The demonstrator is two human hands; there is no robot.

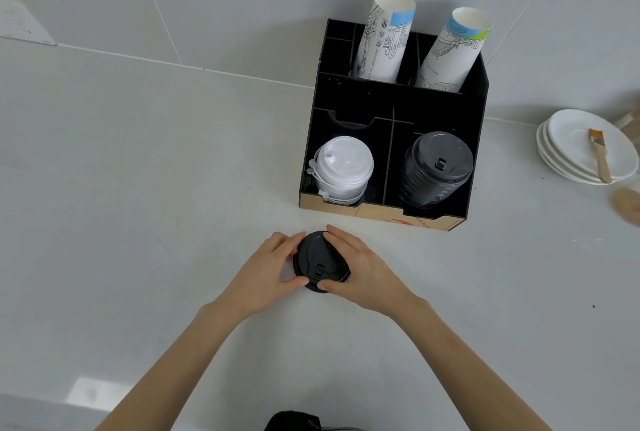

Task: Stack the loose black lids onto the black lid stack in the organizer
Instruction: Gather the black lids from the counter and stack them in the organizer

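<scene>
We hold the loose black lids [320, 261] on the pale surface [145, 209], just in front of the organizer [375, 214]; how many lie there we cannot tell. Our left hand [268, 269] grips them from the left edge, our right hand [360, 271] from the right, the fingers of both closed on the rim. Between the lids and the organizer's front edge there is a narrow free strip. The black lid stack [436, 171] stands in the front right compartment, one white lid stack [341, 169] in the front left, two paper cup stacks [382, 37] behind. At the right edge lie stacked white plates [568, 140] carrying one brush [599, 153].
</scene>
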